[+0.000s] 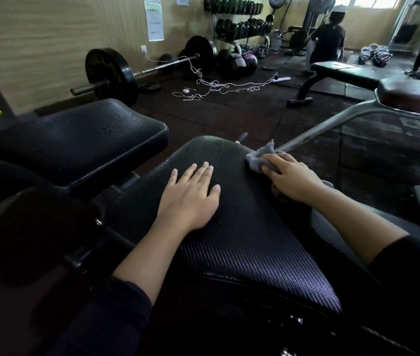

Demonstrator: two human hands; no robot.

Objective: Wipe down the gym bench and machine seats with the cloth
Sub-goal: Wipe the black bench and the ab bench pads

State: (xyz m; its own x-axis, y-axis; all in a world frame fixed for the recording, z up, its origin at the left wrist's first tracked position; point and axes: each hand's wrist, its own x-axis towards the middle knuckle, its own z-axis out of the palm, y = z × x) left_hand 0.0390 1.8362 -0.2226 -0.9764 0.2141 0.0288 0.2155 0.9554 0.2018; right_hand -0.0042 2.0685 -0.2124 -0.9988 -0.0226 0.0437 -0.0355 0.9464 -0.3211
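Cloth (260, 156) sits at the seat's (242, 227) right edge, bunched under the right hand (289, 179), whose fingers curl over it. Left hand (190, 196) lies flat and spread on the wet, textured black pad. Rubber floor (229, 116), barbell (149, 69), dumbbell rack (239, 21) behind. Wall poster (154, 19) is too blurry to read.

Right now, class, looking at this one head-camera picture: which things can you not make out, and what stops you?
- Cloth: mostly covered by the right hand gripping it.
- Seat pad beneath the flat left hand: wet or dry is hidden.
- Wall notices: print too small to read.
- Red-topped bench: cut off by the right edge.
- Person by the far rack: blurred.
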